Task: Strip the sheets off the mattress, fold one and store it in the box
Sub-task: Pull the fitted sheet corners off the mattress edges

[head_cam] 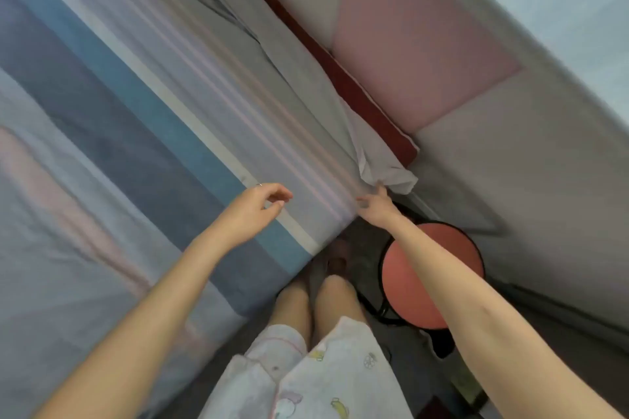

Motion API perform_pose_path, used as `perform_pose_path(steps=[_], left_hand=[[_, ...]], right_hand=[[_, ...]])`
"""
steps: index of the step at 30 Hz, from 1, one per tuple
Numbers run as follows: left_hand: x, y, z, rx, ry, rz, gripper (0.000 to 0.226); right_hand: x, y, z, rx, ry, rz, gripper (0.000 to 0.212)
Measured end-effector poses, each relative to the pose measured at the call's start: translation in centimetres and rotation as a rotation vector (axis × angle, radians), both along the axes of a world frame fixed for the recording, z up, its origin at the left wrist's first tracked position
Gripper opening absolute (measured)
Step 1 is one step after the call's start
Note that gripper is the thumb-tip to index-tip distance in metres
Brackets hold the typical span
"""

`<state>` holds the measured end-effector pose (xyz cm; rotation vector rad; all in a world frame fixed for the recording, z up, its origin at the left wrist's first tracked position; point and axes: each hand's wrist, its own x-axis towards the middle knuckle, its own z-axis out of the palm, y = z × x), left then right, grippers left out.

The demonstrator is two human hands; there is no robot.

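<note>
A striped sheet [143, 105] in blue, grey, pink and white covers the mattress, which fills the left and middle of the head view. Its corner [391, 173] bunches in pale folds at the bed's near right end. My right hand [376, 206] reaches to that corner, fingertips touching the fabric just below the bunch; a firm grip is not visible. My left hand [258, 206] hovers over the sheet near the mattress edge, fingers loosely curled and apart, holding nothing. A ring shows on one finger. No box is in view.
A padded headboard [418, 54] in pink and grey panels runs along the right, with a dark red strip [367, 105] between it and the mattress. A round red stool [408, 275] stands on the floor under my right forearm. My legs are beside the bed.
</note>
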<state>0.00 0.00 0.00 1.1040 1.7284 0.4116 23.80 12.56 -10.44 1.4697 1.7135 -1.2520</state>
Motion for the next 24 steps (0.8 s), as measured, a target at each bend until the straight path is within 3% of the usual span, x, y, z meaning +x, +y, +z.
perform_pose_path(steps=[3, 7, 10, 13, 15, 17, 19, 20, 21, 22, 24], left_hand=[[-0.5, 1.1, -2.1, -0.015, -0.031, 0.081, 0.022], [-0.1, 1.2, -4.4, -0.043, -0.054, 0.124, 0.023], [0.6, 1.3, -4.7, -0.056, -0.093, 0.184, 0.024], [1.9, 2.2, -3.8, -0.053, -0.115, 0.249, 0.024], [2.9, 3.3, -2.4, -0.054, -0.152, 0.307, 0.023], [4.0, 4.7, -1.3, -0.073, -0.229, 0.381, 0.021], [5.4, 5.7, 1.2, -0.089, -0.306, 0.466, 0.027], [6.1, 6.1, 2.4, -0.109, -0.324, 0.471, 0.039], [6.6, 6.6, 2.9, -0.143, -0.319, 0.434, 0.056], [6.9, 6.9, 3.8, -0.168, -0.310, 0.398, 0.073], [7.6, 6.7, 6.1, -0.188, -0.334, 0.398, 0.097]], right_hand=[[-0.7, 2.0, -2.5, -0.005, -0.074, 0.135, 0.051], [-2.0, 4.1, -5.6, 0.091, -0.163, 0.114, 0.063], [-2.5, 4.2, -5.4, 0.475, -0.111, -0.200, 0.033], [-2.9, 4.1, -1.8, 0.786, 0.119, -0.466, 0.020], [-3.0, 4.6, 1.8, 0.628, 0.351, -0.588, 0.022], [-3.5, 5.0, 4.5, 0.330, 0.468, -0.817, 0.031], [-4.1, 5.4, 7.6, -0.108, 0.459, -1.009, 0.075], [-4.4, 5.8, 8.9, -0.321, 0.390, -0.976, 0.095], [-4.8, 6.2, 10.2, -0.461, 0.328, -0.875, 0.097], [-5.3, 6.5, 12.0, -0.532, 0.292, -0.728, 0.084], [-6.2, 6.7, 14.9, -0.469, 0.276, -0.482, 0.056]])
